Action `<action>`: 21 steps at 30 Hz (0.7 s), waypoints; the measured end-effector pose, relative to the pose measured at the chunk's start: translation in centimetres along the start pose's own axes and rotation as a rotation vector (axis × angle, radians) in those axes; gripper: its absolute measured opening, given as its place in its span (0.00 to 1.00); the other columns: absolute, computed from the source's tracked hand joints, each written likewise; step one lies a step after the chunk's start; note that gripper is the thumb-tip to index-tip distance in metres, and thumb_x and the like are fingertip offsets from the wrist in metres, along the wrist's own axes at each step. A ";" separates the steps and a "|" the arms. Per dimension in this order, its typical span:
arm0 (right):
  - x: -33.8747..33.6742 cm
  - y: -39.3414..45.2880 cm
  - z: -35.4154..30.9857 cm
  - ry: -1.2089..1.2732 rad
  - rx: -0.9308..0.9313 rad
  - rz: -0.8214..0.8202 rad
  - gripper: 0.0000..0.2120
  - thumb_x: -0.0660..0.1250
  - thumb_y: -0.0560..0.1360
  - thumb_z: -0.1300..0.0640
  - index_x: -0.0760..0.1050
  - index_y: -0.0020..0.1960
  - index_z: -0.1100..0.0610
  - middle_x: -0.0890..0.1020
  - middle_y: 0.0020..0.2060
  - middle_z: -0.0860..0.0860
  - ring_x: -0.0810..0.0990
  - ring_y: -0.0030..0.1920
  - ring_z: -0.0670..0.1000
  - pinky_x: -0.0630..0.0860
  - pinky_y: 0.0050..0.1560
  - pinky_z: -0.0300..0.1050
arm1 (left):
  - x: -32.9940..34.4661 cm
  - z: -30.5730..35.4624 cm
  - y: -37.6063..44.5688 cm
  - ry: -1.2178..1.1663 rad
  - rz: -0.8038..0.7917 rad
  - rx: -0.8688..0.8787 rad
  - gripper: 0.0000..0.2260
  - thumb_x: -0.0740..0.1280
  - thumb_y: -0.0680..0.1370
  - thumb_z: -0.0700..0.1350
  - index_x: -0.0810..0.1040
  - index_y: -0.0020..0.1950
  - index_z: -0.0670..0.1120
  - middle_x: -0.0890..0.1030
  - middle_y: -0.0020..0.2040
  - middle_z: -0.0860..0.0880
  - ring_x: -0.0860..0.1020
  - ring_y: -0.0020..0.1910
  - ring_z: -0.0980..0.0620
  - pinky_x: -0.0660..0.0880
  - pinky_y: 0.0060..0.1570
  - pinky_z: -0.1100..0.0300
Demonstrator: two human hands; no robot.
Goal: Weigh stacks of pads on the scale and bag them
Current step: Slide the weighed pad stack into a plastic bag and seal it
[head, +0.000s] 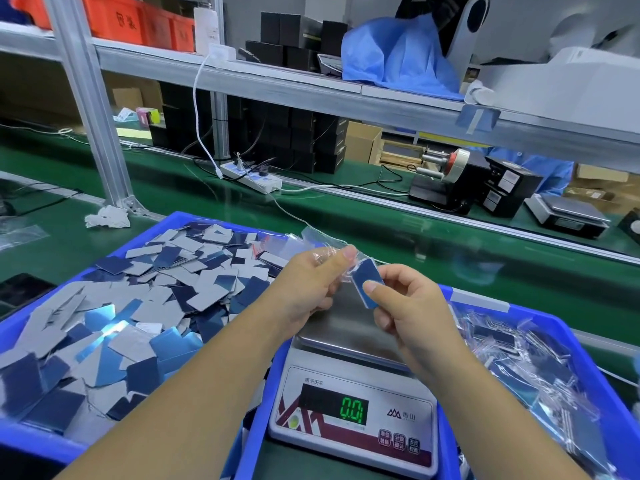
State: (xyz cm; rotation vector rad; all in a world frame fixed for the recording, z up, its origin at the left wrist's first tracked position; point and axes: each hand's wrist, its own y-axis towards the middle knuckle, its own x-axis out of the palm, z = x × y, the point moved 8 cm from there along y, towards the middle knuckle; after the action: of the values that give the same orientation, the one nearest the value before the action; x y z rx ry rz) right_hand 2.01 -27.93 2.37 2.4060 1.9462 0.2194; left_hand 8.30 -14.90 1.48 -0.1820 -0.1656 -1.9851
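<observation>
Centre frame, the right hand pinches a thin stack of blue pads between thumb and curled fingers, held on edge and tilted over the scale's steel pan. Just left of it, the left hand pinches a small clear plastic bag, crinkled and glossy; the bag's mouth meets the top of the stack, though whether the pads are inside is hard to tell. Below the hands, the digital scale glows green "0.0"; the logo and the button labels are Chinese characters too small to read. The scale's right side is hidden by the right forearm. At left, a blue plastic tray brims with loose rectangular pads, grey and shiny blue. At right, another blue tray, cut off by the frame edge, holds bagged pads. Everything sits on a green desk. Upper left, red bins carry handwritten characters.
</observation>
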 end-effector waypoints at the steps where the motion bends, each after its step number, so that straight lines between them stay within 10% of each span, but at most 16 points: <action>1: 0.2 0.0 0.2 0.006 0.017 -0.014 0.03 0.69 0.75 0.66 0.77 0.47 0.59 0.79 0.34 0.51 0.66 0.23 0.47 0.63 0.24 0.36 | 0.1 0.1 0.0 0.046 0.002 0.013 0.13 0.73 0.72 0.61 0.81 0.33 0.55 0.67 0.33 0.51 0.63 0.29 0.55 0.59 0.25 0.65; 9: -0.1 0.1 0.4 0.105 0.101 -0.007 0.06 0.69 0.75 0.66 0.77 0.52 0.62 0.79 0.33 0.52 0.66 0.23 0.46 0.62 0.22 0.35 | 0.4 -0.5 -0.2 -0.071 -0.078 -0.050 0.07 0.73 0.76 0.45 0.81 0.50 0.44 0.75 0.37 0.51 0.68 0.34 0.56 0.61 0.25 0.67; 21: -1.0 -0.1 0.3 0.018 0.153 0.031 0.15 0.77 0.66 0.66 0.77 0.48 0.57 0.80 0.33 0.52 0.71 0.27 0.47 0.67 0.26 0.37 | 0.8 -1.6 -0.6 -0.069 -0.127 -0.184 0.05 0.75 0.73 0.37 0.82 0.46 0.44 0.84 0.41 0.47 0.79 0.36 0.55 0.72 0.30 0.65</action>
State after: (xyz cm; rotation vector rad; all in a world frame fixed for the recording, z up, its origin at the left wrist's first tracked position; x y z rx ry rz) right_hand 1.79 -28.87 1.99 2.5367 2.0044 0.0962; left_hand 7.38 -15.70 0.03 -0.3669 -0.0398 -2.1222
